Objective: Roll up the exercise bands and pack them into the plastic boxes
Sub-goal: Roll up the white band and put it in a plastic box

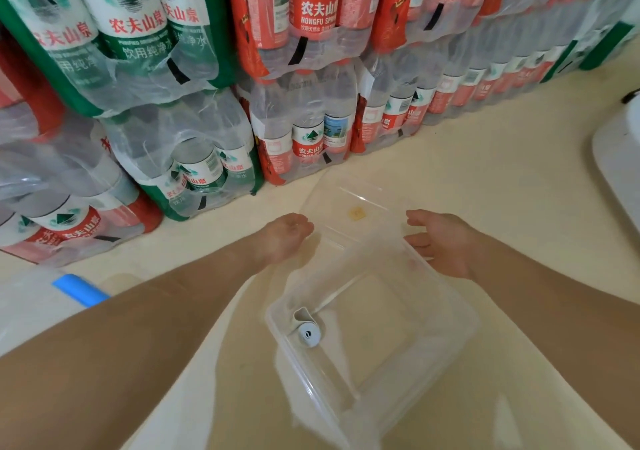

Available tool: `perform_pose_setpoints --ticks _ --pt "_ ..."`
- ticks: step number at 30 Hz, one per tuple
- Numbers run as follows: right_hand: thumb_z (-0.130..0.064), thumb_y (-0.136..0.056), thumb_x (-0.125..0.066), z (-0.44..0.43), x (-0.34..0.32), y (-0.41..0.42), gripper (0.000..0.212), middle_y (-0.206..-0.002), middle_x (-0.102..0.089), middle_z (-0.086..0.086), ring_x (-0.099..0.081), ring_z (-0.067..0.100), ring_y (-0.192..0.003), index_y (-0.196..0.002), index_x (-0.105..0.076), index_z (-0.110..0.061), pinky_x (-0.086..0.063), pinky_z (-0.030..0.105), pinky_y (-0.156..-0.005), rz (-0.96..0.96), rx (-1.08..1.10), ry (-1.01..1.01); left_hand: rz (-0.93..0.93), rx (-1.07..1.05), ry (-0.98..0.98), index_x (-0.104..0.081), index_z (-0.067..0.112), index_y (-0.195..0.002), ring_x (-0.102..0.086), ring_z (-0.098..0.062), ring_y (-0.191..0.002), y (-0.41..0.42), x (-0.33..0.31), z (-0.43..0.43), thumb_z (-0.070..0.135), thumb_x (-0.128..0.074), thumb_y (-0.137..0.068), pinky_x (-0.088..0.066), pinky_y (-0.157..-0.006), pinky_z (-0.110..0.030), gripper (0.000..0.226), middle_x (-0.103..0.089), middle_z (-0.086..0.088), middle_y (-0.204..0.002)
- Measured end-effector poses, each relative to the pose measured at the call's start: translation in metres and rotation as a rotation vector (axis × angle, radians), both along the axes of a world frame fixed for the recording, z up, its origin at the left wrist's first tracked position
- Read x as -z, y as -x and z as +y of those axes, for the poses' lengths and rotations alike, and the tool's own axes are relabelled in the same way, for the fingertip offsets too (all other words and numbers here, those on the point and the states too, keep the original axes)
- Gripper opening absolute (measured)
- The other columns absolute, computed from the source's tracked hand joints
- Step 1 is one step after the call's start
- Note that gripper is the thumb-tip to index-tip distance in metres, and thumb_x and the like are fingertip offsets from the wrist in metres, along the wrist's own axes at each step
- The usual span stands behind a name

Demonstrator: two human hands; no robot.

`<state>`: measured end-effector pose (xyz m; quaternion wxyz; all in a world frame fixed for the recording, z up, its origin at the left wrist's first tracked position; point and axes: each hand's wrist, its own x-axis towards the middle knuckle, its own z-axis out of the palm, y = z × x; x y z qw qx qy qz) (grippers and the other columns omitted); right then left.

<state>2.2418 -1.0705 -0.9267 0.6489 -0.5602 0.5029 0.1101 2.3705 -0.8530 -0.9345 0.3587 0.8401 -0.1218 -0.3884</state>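
A clear plastic box sits on the cream floor in front of me. One rolled grey exercise band lies inside it, against the near-left corner. A clear lid with a small yellow sticker hangs tilted over the box's far end. My left hand grips the lid's left edge with its fingers curled. My right hand holds the lid's right edge between thumb and fingers.
Shrink-wrapped packs of water bottles are stacked in a wall along the far side. A blue roll rests on another clear box at the left. A white rounded object stands at the right edge.
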Motion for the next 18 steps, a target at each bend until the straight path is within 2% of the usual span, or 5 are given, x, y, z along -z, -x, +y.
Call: perform_pose_setpoints --ticks 5,9,11,15,18 --pt "-0.026 -0.092 -0.054 -0.001 0.002 0.001 0.027 -0.112 -0.056 0.012 -0.055 0.031 -0.074 -0.116 -0.054 -0.015 -0.050 0.040 -0.065 -0.066 0.154 -0.067 -0.021 -0.044 0.057 -0.048 0.016 -0.135 -0.051 -0.020 -0.115 0.002 0.005 -0.013 0.021 -0.043 -0.098 -0.041 -0.089 -0.025 0.038 -0.048 -0.005 -0.140" --pt "-0.019 -0.091 -0.056 0.000 0.006 0.002 0.007 -0.101 -0.046 0.009 -0.047 0.023 -0.066 -0.093 -0.056 -0.012 -0.047 0.034 -0.059 -0.058 0.201 0.013 -0.185 0.074 -0.075 -0.034 0.022 -0.144 -0.040 -0.024 -0.133 -0.009 0.005 -0.019 0.019 -0.043 -0.097 -0.034 -0.107 -0.029 0.048 -0.036 -0.006 -0.150" --pt "-0.019 -0.090 -0.058 0.000 0.007 0.004 0.008 -0.100 -0.046 0.008 -0.049 0.021 -0.068 -0.094 -0.057 -0.013 -0.047 0.032 -0.056 -0.085 0.205 -0.014 -0.107 0.061 -0.095 -0.031 0.022 -0.146 -0.042 -0.023 -0.131 -0.017 0.005 -0.020 0.021 -0.043 -0.097 -0.035 -0.101 -0.027 0.051 -0.036 -0.006 -0.150" --pt "-0.022 -0.089 -0.058 -0.002 0.004 0.008 0.006 -0.095 -0.050 0.004 -0.052 0.022 -0.081 -0.092 -0.057 -0.017 -0.047 0.036 -0.059 -0.159 0.290 -0.177 0.087 -0.107 0.038 -0.044 0.017 -0.139 -0.052 -0.021 -0.109 -0.022 0.003 -0.026 0.014 -0.052 -0.092 -0.042 -0.083 -0.025 0.048 -0.047 -0.006 -0.139" --pt "-0.023 -0.088 -0.058 -0.007 0.008 0.018 0.006 -0.094 -0.050 -0.001 -0.049 0.017 -0.078 -0.084 -0.055 -0.019 -0.040 0.034 -0.061 -0.209 0.377 -0.279 0.144 -0.167 0.100 -0.050 0.016 -0.134 -0.051 -0.020 -0.111 -0.026 0.000 -0.030 0.007 -0.057 -0.087 -0.043 -0.087 -0.027 0.048 -0.049 -0.006 -0.136"
